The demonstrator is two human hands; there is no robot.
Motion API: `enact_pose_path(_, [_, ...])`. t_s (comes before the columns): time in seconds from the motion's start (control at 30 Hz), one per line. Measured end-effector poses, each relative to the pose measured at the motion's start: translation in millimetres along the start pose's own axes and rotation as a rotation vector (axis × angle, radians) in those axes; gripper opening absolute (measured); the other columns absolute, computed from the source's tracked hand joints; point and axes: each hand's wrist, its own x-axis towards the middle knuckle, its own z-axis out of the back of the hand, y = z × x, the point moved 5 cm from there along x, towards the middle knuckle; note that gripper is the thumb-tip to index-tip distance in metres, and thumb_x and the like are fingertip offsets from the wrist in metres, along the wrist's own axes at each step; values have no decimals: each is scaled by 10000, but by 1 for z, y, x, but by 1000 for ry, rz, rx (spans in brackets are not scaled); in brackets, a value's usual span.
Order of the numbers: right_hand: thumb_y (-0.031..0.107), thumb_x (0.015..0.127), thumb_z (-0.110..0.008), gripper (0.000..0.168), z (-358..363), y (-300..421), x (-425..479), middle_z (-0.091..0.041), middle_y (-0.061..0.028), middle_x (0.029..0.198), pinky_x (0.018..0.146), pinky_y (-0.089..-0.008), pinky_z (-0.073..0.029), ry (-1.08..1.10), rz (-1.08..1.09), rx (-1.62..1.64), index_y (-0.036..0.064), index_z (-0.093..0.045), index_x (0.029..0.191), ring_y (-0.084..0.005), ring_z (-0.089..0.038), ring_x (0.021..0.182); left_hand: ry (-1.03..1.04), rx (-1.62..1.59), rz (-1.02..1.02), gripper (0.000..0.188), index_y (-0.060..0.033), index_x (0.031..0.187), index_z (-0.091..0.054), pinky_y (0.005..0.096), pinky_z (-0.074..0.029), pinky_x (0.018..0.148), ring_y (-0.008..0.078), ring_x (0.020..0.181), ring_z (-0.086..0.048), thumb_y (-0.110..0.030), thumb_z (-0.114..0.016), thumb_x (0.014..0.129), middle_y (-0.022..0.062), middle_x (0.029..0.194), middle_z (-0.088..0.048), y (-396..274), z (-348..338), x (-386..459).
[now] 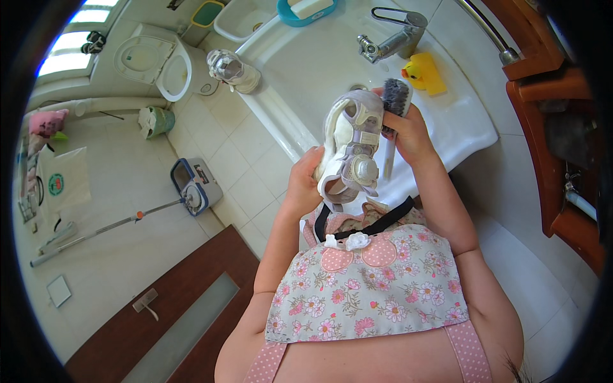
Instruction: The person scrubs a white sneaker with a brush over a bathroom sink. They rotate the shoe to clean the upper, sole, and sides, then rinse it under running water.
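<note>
A small white and lavender child's sandal [352, 143] is held up over the near rim of the white washbasin [297, 62]. My left hand [306, 179] grips it along its left side, near the ankle opening. In my right hand [407, 131] is a scrub brush [396, 98] with dark grey bristles and a pale handle that points down. The brush is beside the sandal's right side, and some right-hand fingers are hidden behind the sandal. A matching sandal [234, 72] stands on the basin's left rim.
A chrome faucet [395, 40] rises at the basin's back, with a yellow rubber duck [416, 74] beside it. A blue soap dish [306, 12] sits on the far rim. Leftward are a toilet [177, 72], a mop bucket [196, 184] and a brown door [167, 311]. A wooden cabinet [536, 143] borders the right.
</note>
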Motion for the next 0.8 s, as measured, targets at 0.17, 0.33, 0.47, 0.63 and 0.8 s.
enact_pose_path(0.17, [65, 771, -601, 328, 0, -3, 1, -595, -2, 837, 532, -199, -372, 1, 49, 178, 55, -578, 1098, -61, -497, 625, 65, -161, 92, 626, -7, 1227, -488, 281, -411, 862, 218, 996, -545, -143, -736, 668, 98, 1093, -559, 8, -1, -6])
enact_pose_path(0.33, [57, 774, -602, 325, -5, -2, 1, -610, -9, 875, 568, -203, -388, -79, 54, 288, 59, -568, 1097, -67, -525, 684, 340, -807, 261, 941, 56, 1375, -269, 342, -232, 1064, 225, 1277, -332, -387, -690, 660, 170, 1362, -363, 9, -4, -2])
enact_pose_path(0.47, [81, 770, -638, 331, -7, -7, 0, -608, 1, 870, 570, -199, -390, 34, 75, 184, 65, -567, 1093, -64, -526, 689, 366, -636, 218, 902, 27, 1394, -239, 348, -236, 1061, 217, 1280, -315, -443, -656, 748, 147, 1376, -347, -11, -11, 15])
enact_pose_path(0.63, [98, 765, -668, 357, -15, 2, -5, -623, -3, 924, 598, -197, -419, 77, 151, 65, 55, -566, 1104, -65, -553, 725, 350, -635, 166, 908, -14, 1417, -223, 343, -269, 1044, 209, 1254, -353, -452, -680, 766, 113, 1378, -354, -37, -18, 36])
enact_pose_path(0.8, [105, 776, -676, 373, -19, 16, -5, -627, -11, 950, 670, -211, -465, 131, 162, -108, 38, -563, 1125, -72, -574, 781, 242, -469, -21, 947, -74, 1438, -210, 354, -286, 1031, 242, 1227, -377, -348, -739, 702, 134, 1319, -374, -33, -19, 42])
